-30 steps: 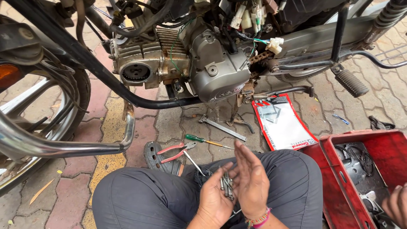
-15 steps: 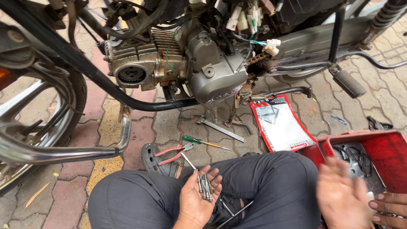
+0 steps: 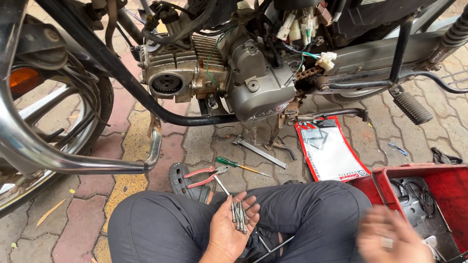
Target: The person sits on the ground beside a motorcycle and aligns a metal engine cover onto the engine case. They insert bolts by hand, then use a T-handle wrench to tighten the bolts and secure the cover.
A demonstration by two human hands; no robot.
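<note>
Since the earlier frames, the right hand (image 3: 390, 241) has left the bolts and swung out to the right, and it now hovers, blurred, just beside the red plastic tray (image 3: 448, 182). Its fingers look spread, with nothing visibly in them, though the blur leaves that uncertain. The left hand (image 3: 233, 229) has stayed palm-up over the lap, fingers loosely open and cupped, cradling a bundle of long grey steel bolts (image 3: 239, 216) that lie across the palm.

Taking the grey motorcycle engine (image 3: 243, 78) as landmark: the left hand and bolts sit well below it, above the dark grey trousers (image 3: 161, 229). Directly beneath the engine, on the brick pavement (image 3: 78, 234), lie a flat steel spanner (image 3: 258, 152), a green-handled screwdriver (image 3: 239, 165) and red-handled pliers (image 3: 204, 176), the last two near the bolts. Below and to the right of the engine rests a white-and-red flat packet (image 3: 329, 148), and further right the tray, holding dark round engine parts (image 3: 414, 199).
</note>
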